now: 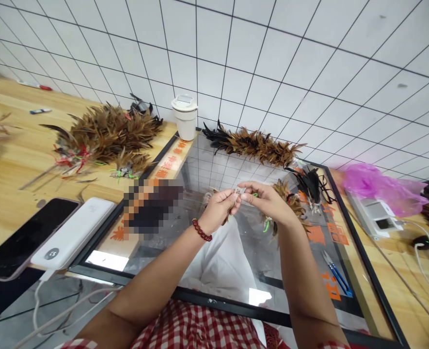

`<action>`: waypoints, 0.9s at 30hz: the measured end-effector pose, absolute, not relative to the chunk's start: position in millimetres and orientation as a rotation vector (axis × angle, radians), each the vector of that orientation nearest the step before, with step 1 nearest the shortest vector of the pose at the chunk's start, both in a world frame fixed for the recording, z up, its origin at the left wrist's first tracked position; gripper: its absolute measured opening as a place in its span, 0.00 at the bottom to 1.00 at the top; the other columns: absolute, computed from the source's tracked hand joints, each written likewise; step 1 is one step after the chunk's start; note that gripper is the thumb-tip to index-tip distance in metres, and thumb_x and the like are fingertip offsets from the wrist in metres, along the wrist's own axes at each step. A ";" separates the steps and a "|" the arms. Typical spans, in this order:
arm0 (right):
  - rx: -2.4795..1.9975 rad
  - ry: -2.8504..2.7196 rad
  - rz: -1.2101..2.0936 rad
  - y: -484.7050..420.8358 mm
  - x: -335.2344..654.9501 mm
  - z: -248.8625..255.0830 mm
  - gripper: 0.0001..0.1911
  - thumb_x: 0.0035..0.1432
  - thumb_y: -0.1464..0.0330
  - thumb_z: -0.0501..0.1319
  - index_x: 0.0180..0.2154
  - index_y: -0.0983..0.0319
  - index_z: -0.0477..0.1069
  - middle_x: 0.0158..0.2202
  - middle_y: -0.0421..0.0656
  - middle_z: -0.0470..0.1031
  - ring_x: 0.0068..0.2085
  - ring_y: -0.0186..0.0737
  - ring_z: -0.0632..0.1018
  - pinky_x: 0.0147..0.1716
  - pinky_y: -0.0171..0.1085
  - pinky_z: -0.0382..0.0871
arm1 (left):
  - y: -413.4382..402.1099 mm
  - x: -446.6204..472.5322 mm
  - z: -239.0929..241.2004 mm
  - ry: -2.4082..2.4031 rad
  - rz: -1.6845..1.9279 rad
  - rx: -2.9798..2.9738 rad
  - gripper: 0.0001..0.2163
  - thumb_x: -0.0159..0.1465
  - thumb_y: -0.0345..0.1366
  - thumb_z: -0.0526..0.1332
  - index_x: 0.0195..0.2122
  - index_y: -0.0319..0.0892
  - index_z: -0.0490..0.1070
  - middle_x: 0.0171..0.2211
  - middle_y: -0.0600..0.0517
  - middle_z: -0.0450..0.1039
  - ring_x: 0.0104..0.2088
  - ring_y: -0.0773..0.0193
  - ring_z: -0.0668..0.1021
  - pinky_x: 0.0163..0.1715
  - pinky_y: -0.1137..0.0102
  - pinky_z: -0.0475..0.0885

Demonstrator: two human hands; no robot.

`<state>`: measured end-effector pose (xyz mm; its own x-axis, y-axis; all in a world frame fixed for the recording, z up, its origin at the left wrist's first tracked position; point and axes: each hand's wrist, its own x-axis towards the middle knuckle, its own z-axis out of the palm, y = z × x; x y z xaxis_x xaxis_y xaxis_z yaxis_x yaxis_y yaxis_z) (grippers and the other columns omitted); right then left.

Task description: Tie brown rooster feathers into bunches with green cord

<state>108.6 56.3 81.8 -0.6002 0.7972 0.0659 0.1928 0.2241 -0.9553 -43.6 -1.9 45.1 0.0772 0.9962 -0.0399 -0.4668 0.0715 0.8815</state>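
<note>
My left hand (217,209), with a beaded bracelet at its wrist, is closed in a pinch around a small feather bundle. Pale quill ends (238,191) show at the fingertips, and a bit of brown feather sticks out below. Thumb and fingers of my right hand (267,199) come together at those same ends; what they pinch is too small to make out. Both hands are above a glass panel (185,252) with a black frame. Just beyond my right hand lie small brown feather bundles (294,206) tied with green, beside a black feather bundle (310,186).
Blue thread snips (336,274) lie right. A long feather strip (254,145) and a white lidded cup (185,116) stand near the wall. Left are a feather pile (108,131), phone (28,237) and power bank (74,232); right, a purple bag (377,184) and cables.
</note>
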 end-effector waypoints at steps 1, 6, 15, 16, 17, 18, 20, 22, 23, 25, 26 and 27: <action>-0.895 -2.033 1.364 55.5 110.1 83.2 0.13 0.54 0.60 0.63 0.39 0.61 0.74 0.29 0.39 0.74 0.34 0.37 0.74 0.38 0.37 0.67 | -1.7 -44.0 44.8 0.839 1.323 0.845 0.15 0.55 0.45 0.63 0.24 0.37 0.68 0.20 0.55 0.64 0.18 0.75 0.65 0.17 0.76 0.56; -1.000 -2.311 1.054 52.3 117.2 93.1 0.10 0.58 0.65 0.58 0.29 0.62 0.74 0.26 0.40 0.73 0.29 0.36 0.72 0.32 0.35 0.64 | -2.0 -45.4 44.5 0.886 1.378 0.822 0.14 0.56 0.45 0.63 0.25 0.38 0.67 0.19 0.56 0.64 0.17 0.76 0.63 0.17 0.77 0.55; -1.237 -2.497 0.630 61.8 148.1 97.5 0.06 0.55 0.71 0.56 0.28 0.62 0.71 0.31 0.44 0.72 0.34 0.38 0.72 0.36 0.37 0.63 | 2.4 -48.1 43.6 0.860 1.451 0.657 0.12 0.55 0.42 0.64 0.25 0.38 0.66 0.20 0.57 0.61 0.18 0.77 0.61 0.18 0.79 0.56; -1.273 -2.511 0.674 61.6 150.7 98.2 0.07 0.56 0.71 0.56 0.29 0.62 0.71 0.29 0.43 0.72 0.32 0.38 0.72 0.34 0.36 0.63 | 3.3 -48.9 42.9 0.886 1.448 0.659 0.12 0.55 0.42 0.64 0.25 0.38 0.66 0.19 0.57 0.60 0.17 0.77 0.60 0.17 0.79 0.54; -1.307 -2.508 0.720 61.0 151.9 98.9 0.07 0.56 0.70 0.56 0.30 0.62 0.72 0.28 0.42 0.72 0.30 0.37 0.72 0.32 0.36 0.63 | 4.1 -49.4 41.9 0.921 1.446 0.674 0.12 0.55 0.41 0.64 0.24 0.38 0.66 0.19 0.57 0.60 0.17 0.77 0.60 0.17 0.79 0.53; -1.333 -2.484 0.750 59.9 151.6 99.4 0.07 0.56 0.70 0.56 0.32 0.62 0.73 0.28 0.42 0.73 0.29 0.36 0.71 0.31 0.36 0.62 | 4.6 -49.8 40.6 0.962 1.443 0.702 0.12 0.56 0.41 0.63 0.24 0.38 0.67 0.19 0.57 0.60 0.17 0.77 0.59 0.16 0.79 0.52; -1.349 -2.370 0.748 56.9 145.6 98.9 0.11 0.54 0.70 0.58 0.40 0.62 0.73 0.32 0.43 0.75 0.28 0.36 0.72 0.31 0.37 0.63 | 4.8 -49.8 37.6 1.048 1.434 0.791 0.12 0.57 0.41 0.62 0.24 0.38 0.67 0.19 0.57 0.60 0.17 0.77 0.59 0.16 0.78 0.52; -1.265 -2.220 0.844 53.4 133.0 95.1 0.21 0.54 0.70 0.59 0.51 0.61 0.69 0.40 0.46 0.75 0.30 0.36 0.73 0.33 0.37 0.66 | 4.1 -49.3 35.0 1.119 1.421 0.906 0.12 0.58 0.41 0.61 0.24 0.38 0.68 0.19 0.57 0.61 0.17 0.76 0.60 0.17 0.78 0.53; -1.180 -2.151 0.979 51.9 125.2 91.8 0.24 0.54 0.69 0.59 0.55 0.60 0.65 0.44 0.47 0.74 0.32 0.36 0.74 0.34 0.38 0.67 | 3.6 -49.1 34.2 1.140 1.415 0.962 0.12 0.58 0.41 0.60 0.24 0.38 0.68 0.19 0.57 0.61 0.18 0.76 0.61 0.18 0.78 0.54; -0.972 -2.018 1.369 49.9 109.7 83.6 0.28 0.55 0.66 0.59 0.58 0.57 0.60 0.50 0.48 0.71 0.35 0.36 0.75 0.34 0.38 0.69 | 2.9 -49.1 33.9 1.156 1.411 1.029 0.12 0.59 0.42 0.60 0.24 0.39 0.68 0.19 0.57 0.62 0.19 0.74 0.63 0.19 0.77 0.57; -0.894 -1.963 1.542 49.7 103.4 79.4 0.28 0.55 0.65 0.60 0.58 0.57 0.60 0.50 0.48 0.70 0.35 0.35 0.75 0.33 0.37 0.69 | 2.8 -49.5 34.2 1.160 1.413 1.040 0.12 0.59 0.42 0.60 0.24 0.39 0.68 0.19 0.57 0.62 0.19 0.74 0.64 0.20 0.77 0.58; -0.857 -1.928 1.671 50.2 98.7 75.6 0.27 0.54 0.63 0.61 0.56 0.58 0.62 0.48 0.47 0.71 0.34 0.34 0.74 0.32 0.36 0.69 | 3.0 -50.0 34.5 1.167 1.419 1.043 0.13 0.58 0.43 0.60 0.24 0.39 0.68 0.19 0.56 0.62 0.20 0.73 0.64 0.20 0.77 0.59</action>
<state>98.7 50.2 75.6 -0.7076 0.7038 -0.0638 0.1633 0.0750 -0.9837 -50.0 3.0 34.5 -0.1464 0.9888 0.0294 -0.1623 -0.0533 0.9853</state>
